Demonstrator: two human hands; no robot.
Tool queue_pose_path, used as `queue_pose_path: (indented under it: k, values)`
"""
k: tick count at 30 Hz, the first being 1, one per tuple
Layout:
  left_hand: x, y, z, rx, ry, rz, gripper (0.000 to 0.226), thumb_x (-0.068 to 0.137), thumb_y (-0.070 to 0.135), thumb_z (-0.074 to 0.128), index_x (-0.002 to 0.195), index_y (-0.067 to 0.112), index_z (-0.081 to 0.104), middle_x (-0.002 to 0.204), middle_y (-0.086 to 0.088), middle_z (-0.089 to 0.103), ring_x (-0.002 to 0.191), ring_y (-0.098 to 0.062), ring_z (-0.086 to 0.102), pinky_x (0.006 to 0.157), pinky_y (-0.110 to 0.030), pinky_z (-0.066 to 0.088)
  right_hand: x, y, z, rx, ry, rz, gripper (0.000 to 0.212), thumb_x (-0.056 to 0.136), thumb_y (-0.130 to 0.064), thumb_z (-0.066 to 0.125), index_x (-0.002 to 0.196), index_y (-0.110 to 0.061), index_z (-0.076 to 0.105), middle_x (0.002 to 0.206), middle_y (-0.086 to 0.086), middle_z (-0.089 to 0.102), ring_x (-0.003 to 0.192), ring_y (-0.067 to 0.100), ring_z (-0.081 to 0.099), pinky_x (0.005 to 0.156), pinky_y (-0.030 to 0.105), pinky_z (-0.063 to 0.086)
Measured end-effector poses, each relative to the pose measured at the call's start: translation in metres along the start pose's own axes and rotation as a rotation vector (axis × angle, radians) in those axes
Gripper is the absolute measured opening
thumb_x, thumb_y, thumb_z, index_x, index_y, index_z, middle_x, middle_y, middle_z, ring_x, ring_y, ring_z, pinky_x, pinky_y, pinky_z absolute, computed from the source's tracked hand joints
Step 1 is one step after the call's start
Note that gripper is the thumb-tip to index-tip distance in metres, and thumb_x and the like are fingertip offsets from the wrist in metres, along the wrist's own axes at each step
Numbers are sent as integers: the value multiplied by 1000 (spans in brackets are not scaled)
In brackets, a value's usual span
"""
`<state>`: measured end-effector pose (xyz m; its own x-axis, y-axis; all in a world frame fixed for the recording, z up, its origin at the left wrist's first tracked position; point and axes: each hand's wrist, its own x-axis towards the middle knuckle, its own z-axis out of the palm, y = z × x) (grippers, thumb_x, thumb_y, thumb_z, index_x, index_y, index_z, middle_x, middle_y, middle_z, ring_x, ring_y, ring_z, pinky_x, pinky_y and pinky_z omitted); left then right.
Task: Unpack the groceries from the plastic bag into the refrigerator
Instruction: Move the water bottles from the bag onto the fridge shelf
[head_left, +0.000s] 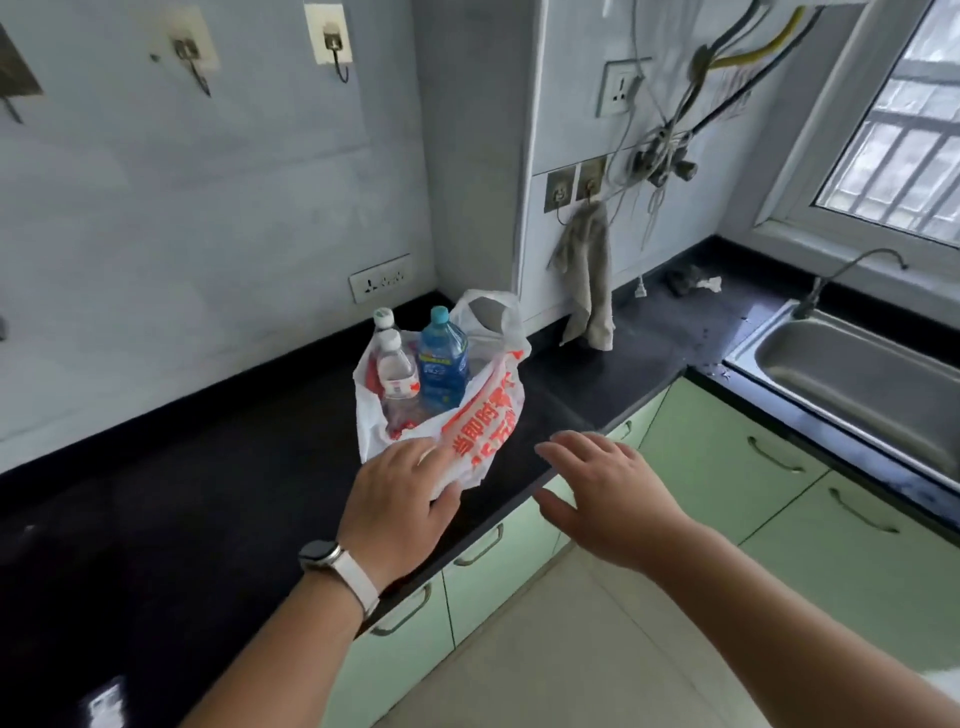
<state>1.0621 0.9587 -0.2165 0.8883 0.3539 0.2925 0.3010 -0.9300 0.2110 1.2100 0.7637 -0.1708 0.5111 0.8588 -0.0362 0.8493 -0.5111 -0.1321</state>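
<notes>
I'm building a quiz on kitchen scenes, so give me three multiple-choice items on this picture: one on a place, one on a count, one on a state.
1. Where does the plastic bag stand?
A. in the sink
B. on the black counter
C. on the floor

2. How many bottle caps show above the bag's opening?
A. one
B. three
C. five

3. What is the left hand doing?
A. touching the bag's near edge
B. hanging at the person's side
C. holding a bottle in the air

Answers:
1. B: the bag sits on the black counter, well left of the sink.
2. B: two white caps and the blue bottle with its blue cap.
3. A: its fingers lie on the printed plastic, while the right hand hovers open beside it.
</notes>
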Motion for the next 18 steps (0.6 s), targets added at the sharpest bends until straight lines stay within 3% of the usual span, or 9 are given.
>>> queue_pose_path:
  k: [4,8,14,18]
  values:
    - [18,-22,7,-2,-27,-55,39,91,43,46,110,16,67,113,-4,68,104,-25,64,79,-40,54,43,0,1,-2,11,-29,57,97,-59,36,146,-31,37,149,-9,43,139,17,37,115,38,28]
    - [34,-42,19,22,-49,-116,37,89,39,63,119,17,65,122,-5,67,112,-26,63,86,-42,54,83,6,6,-23,15,-78,57,96,-60,34,146,-33,36,147,-10,43,138,16,38,114,37,28]
    - [62,-61,38,61,-77,-234,49,88,48,46,121,18,67,121,0,67,111,-21,64,87,-38,53,154,23,23,24,-27,-172,57,96,-61,35,146,-33,37,147,-11,43,137,16,39,113,38,30]
    - [88,-69,50,3,-120,-409,43,93,41,59,130,17,62,132,0,62,122,-21,58,96,-37,48,206,40,29,64,-65,-233,58,96,-60,38,147,-31,35,149,-9,42,137,16,38,114,38,29]
